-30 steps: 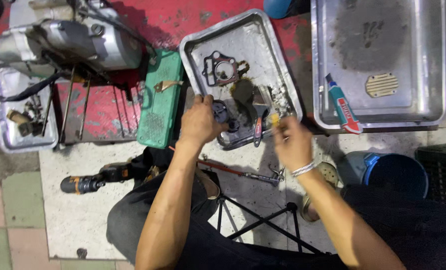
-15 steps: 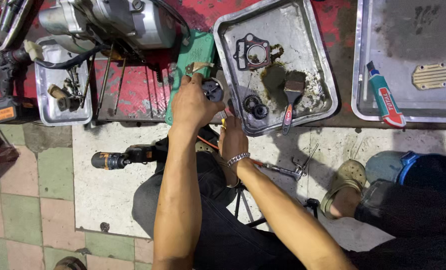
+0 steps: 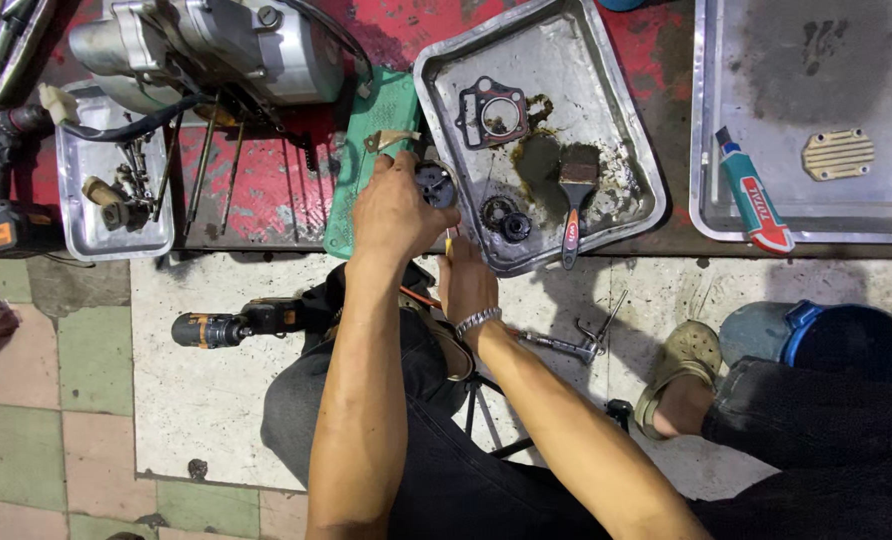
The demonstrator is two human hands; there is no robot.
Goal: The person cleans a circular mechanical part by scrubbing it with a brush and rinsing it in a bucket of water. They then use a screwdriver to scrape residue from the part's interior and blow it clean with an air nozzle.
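Hands have closed together: left hand (image 3: 394, 212) grips a round dark part (image 3: 434, 186); right hand (image 3: 466, 280), arrived beneath, seemingly pinches a yellow-tipped tool (image 3: 448, 240).
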